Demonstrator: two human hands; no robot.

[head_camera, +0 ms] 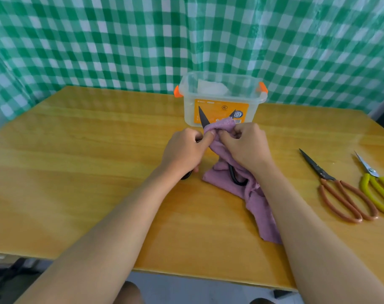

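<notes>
From the head camera: gripped the black scissors (pixel 202 119) by one handle with the left hand (pixel 183 152), thumb pinching the purple cloth (pixel 259 205). Pinched that cloth over the spread blades with the right hand (pixel 245 145), mid-counter (pixel 77 172), just before the clear box (pixel 221 110). Well off to the right: brown-handled scissors (pixel 326 177), yellow-handled scissors (pixel 371 172).
</notes>
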